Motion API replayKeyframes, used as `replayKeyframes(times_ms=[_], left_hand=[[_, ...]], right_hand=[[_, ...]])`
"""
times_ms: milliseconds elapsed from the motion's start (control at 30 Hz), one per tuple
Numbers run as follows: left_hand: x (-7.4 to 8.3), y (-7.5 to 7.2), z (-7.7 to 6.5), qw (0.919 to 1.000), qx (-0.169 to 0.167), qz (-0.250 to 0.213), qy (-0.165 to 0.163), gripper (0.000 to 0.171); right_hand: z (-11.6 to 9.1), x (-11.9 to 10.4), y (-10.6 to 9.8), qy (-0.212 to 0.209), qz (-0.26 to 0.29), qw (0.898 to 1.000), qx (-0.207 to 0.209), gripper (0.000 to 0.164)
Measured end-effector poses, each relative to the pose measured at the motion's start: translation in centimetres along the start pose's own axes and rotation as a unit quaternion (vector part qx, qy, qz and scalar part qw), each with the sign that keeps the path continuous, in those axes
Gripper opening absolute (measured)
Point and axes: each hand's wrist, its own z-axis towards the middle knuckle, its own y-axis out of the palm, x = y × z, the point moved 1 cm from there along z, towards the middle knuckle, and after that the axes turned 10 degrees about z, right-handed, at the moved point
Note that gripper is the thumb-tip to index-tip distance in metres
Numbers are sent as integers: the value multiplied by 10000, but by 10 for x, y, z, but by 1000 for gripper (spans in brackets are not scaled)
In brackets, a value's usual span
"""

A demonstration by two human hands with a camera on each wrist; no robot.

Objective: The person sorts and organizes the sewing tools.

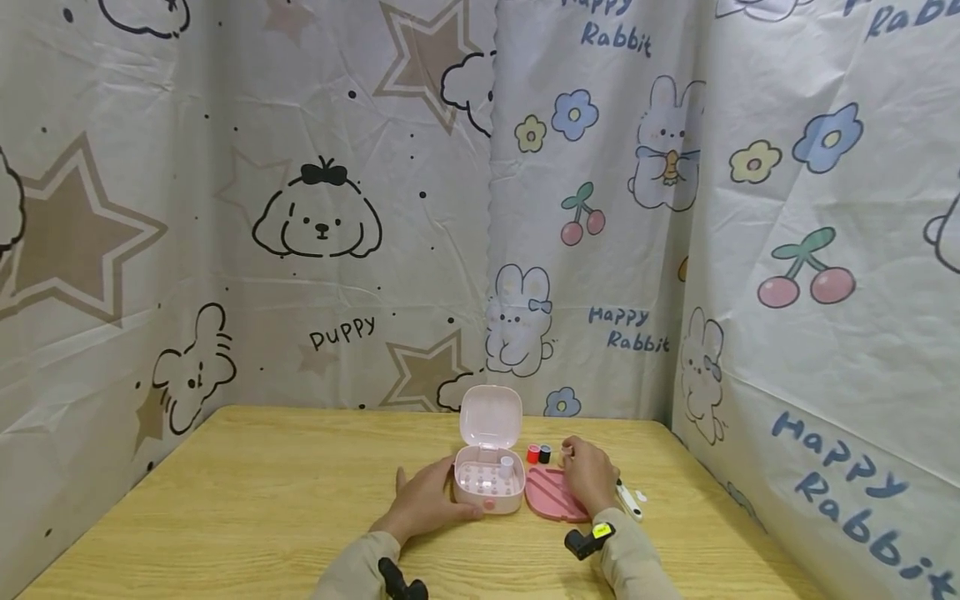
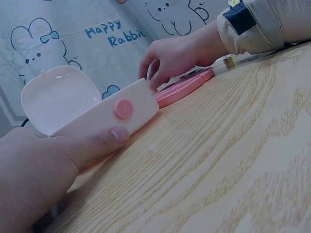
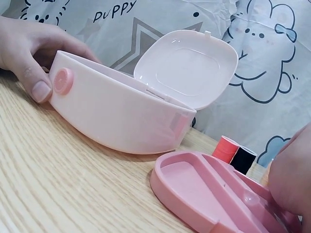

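Observation:
A pale pink sewing box (image 1: 489,498) stands on the table with its lid (image 1: 491,417) raised. Inside, a white spool of thread (image 1: 507,467) stands upright among rows of small pegs. My left hand (image 1: 427,500) grips the box's left side, its thumb at the front near the round pink button (image 2: 123,108). Over the back right of a pink compartment tray (image 3: 187,182), my right hand (image 1: 592,475) reaches down with curled fingers. Its fingertips pinch a peach-coloured spool of thread (image 1: 564,453), mostly hidden by the hand. Red (image 3: 226,148) and black (image 3: 243,159) spools stand side by side behind the tray.
Right of the tray lie a white-handled tool (image 1: 630,502) and a small white piece (image 1: 641,496). Printed cloth curtains (image 1: 420,250) rise behind the wooden table (image 1: 262,500) and along both sides.

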Motion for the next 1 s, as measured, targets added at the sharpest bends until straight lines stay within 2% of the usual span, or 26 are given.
replayKeyframes(times_ms=[333,1000], left_hand=[[5,-5,-2,10000,23,72,56,105],[5,-4,-3,10000,-62,6,-58,106]], right_hand=[[3,-6,-3,89,72,9999,83,19],[4,-17,-8,32,161,9998,56,24]])
